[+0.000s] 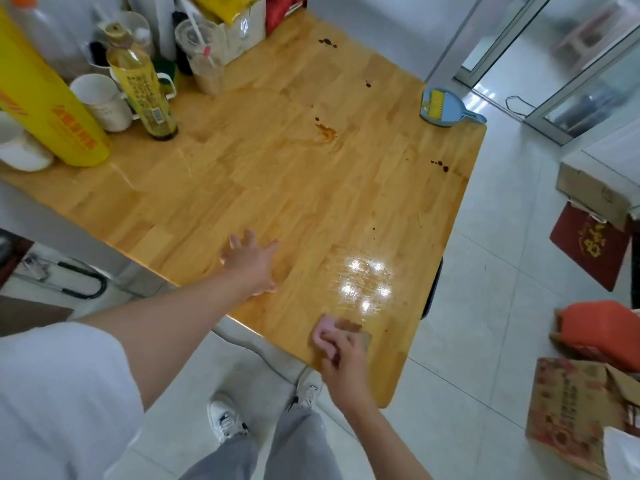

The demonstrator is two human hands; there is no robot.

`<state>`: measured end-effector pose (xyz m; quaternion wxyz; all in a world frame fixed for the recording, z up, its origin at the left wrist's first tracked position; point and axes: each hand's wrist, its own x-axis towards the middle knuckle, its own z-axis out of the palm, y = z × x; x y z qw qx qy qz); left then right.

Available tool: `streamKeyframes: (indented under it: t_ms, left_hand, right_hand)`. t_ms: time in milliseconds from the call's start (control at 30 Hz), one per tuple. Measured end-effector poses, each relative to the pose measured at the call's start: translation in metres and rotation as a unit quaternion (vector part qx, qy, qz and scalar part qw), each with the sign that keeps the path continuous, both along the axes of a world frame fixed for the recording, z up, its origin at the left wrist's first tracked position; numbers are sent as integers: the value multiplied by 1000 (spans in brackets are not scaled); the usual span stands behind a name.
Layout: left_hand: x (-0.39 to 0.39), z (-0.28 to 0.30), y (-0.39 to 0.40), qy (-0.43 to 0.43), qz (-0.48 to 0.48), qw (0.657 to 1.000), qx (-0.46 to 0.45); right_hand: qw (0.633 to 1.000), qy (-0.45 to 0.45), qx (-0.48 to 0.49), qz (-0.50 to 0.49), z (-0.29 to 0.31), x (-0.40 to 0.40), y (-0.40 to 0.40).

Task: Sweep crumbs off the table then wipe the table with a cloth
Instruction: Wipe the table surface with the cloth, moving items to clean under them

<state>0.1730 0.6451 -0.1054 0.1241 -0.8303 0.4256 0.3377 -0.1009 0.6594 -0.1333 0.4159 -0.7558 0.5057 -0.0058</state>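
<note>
Right hand (341,351) at the near edge of the light wooden desk (263,174), fingers curled round a crumpled pink cloth (325,330) pressed on the surface. Just beyond it, a wet, glossy patch (365,282) reflecting the lights. Left hand (251,261) flat on the desk, fingers spread, holding nothing. Mid-desk: brown smear (326,131) and scattered dark spots (440,164). Far right corner: small blue dustpan with yellow brush (437,107). Far left: yellow-labelled oil bottle (143,88), white mugs (102,102), clear plastic cup with straw (202,60).
</note>
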Motion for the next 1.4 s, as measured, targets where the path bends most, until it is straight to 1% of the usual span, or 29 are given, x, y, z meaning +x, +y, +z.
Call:
streamKeyframes:
  t_ms: [67,100,133,200,267,300,367,400,467,500,567,633,700,733,767,800,833,900,933,967,1033,1067,1100,1133,1200,1233,1267,1333,1400]
  left_hand:
    - [-1,1,-2,-5,-9,1000,4]
    - [-1,1,-3,-7,-10,1000,5]
    - [-1,0,-3,-8,-8,1000,6]
    - [-1,-2,-5,-14,-7,1000,7]
    - [-1,-3,-9,-10,-8,1000,10]
    - [-1,-2,-12,-7,0,1000,13]
    - [0,-1,-17,-7,3,1000,24]
    - [-1,-2,-17,-8,4,999,31]
    - [-2,-1,-19,-12,6,999,37]
    - [-3,0,-19,-14,5,999,41]
    - [-5,3,-19,-12,1,999,49]
    - [-3,3,-18,-12,5,999,45]
    - [-2,1,-21,-16,0,999,42]
    - [-1,-1,-19,-16,1,999,44]
    - [-1,-1,-20,-16,4,999,47]
    - [-2,-2,-20,-16,4,998,53]
    - [-3,-3,-19,-19,-1,998,57]
    - [-2,-3,-21,-29,-11,997,65]
    - [-1,-3,-19,-24,-7,997,66]
    - [-1,-3,-19,-17,-3,998,66]
    - [-1,-1,-20,-10,-1,997,70]
    - [0,-1,-20,-10,-3,998,69]
    - [-1,0,-20,-10,-3,998,68]
    - [-1,1,-21,-10,-3,997,70]
    - [-1,2,-23,-14,-8,997,79]
    - [-1,2,-22,-16,-8,997,80]
    - [-2,1,-22,-22,-12,997,79]
    - [-1,-1,-21,-36,-28,996,74]
    - [2,-1,-19,-29,-32,996,72]
  right_hand:
    - [985,6,-1,172,-2,-9,-10]
    - [983,12,-14,181,-3,-17,-30]
    - [991,23,-18,134,-7,-28,-54]
    - [992,19,-13,-127,0,-38,-105]
    - [929,39,-39,-367,3,-19,-130]
    - [922,74,-66,-375,1,4,-130]
    - [969,58,-27,-238,0,50,-100]
    - [998,26,-15,-49,-2,60,-81]
    - [957,-5,-25,289,1,50,-76]
    - [942,-4,-18,334,0,36,-97]
    - [975,18,-36,220,-5,5,-152]
    - [993,23,-55,-103,3,-10,-197]
    - [922,25,-31,-386,4,4,-207]
    - [921,44,-25,-386,6,23,-195]
    - [955,40,-14,-292,4,44,-179]
    - [993,8,-8,-115,2,61,-156]
    - [994,-10,-13,110,-2,70,-136]
    - [914,-22,-53,402,-2,63,-146]
    - [908,-9,-71,412,-2,54,-171]
    - [926,2,-100,363,-5,42,-199]
    - [994,15,-95,55,-2,22,-251]
    - [984,5,-69,-165,5,19,-266]
    - [936,-10,-32,-351,6,22,-271]
    - [897,-30,-7,-442,10,36,-265]
    - [953,-10,-10,-304,16,71,-232]
    - [992,-20,-22,-119,13,87,-208]
    - [995,-21,-21,95,10,93,-185]
    - [912,7,-46,409,0,90,-178]
    - [912,36,-90,399,-2,74,-215]
